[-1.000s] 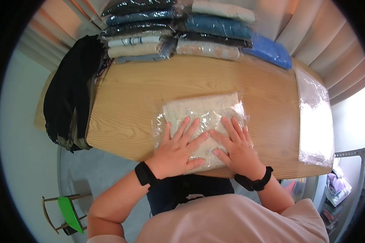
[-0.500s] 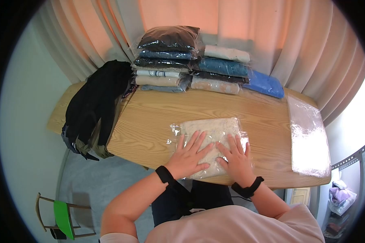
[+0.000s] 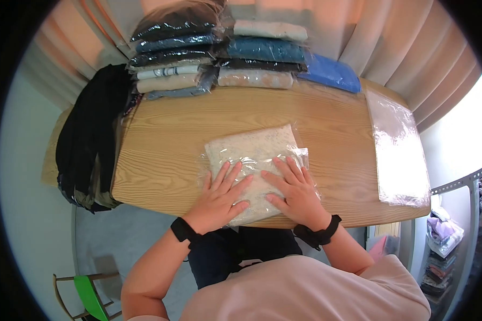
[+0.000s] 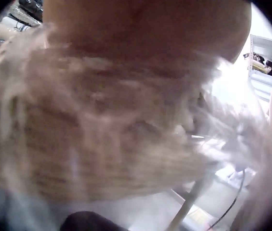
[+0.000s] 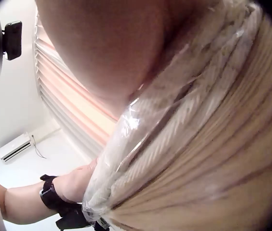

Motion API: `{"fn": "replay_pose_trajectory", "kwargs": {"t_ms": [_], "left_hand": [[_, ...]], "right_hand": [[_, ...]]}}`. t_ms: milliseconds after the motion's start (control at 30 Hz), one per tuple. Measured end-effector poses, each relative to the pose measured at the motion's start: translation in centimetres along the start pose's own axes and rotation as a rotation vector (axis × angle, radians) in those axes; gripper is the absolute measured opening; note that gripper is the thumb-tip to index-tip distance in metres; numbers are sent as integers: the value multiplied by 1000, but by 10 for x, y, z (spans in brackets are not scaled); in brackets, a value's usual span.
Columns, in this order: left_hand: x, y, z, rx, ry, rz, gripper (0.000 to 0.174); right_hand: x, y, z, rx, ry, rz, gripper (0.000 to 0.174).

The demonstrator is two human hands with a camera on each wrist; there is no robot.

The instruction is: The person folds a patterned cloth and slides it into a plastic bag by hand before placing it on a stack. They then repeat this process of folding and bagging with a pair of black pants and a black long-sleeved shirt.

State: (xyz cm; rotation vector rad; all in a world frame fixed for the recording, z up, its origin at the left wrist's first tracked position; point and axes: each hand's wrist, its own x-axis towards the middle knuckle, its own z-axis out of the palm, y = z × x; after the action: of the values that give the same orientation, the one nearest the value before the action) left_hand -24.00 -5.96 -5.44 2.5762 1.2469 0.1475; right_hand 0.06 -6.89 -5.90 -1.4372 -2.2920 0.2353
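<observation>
The wooden bench (image 3: 166, 134) carried a heap of dark clothes (image 3: 85, 139) over its left end, stacks of bagged garments (image 3: 219, 53) along the far edge and flat clear bags (image 3: 396, 150) at the right. At the near edge, in the middle, lay a cream garment in a clear bag (image 3: 251, 142) (its plastic wrinkled). The left hand (image 3: 219, 198) and right hand (image 3: 294, 192) lay side by side on it, fingers spread flat, pressing down.
</observation>
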Motion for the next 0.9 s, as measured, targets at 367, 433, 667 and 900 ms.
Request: {"fn": "replay_pose_trajectory", "kwargs": {"t_ms": [367, 433, 667, 900], "left_hand": [[2, -6, 2, -81, 3, -5, 58], [4, -12, 4, -105, 31, 24, 59], [-23, -4, -6, 32, 289, 49, 52], [-63, 12, 9, -130, 352, 98, 63]], "right_hand": [[4, 4, 4, 18, -1, -40, 46], [3, 8, 5, 16, -4, -58, 45], [-29, 32, -9, 55, 172, 61, 44], [-67, 13, -15, 284, 162, 105, 49]]}}
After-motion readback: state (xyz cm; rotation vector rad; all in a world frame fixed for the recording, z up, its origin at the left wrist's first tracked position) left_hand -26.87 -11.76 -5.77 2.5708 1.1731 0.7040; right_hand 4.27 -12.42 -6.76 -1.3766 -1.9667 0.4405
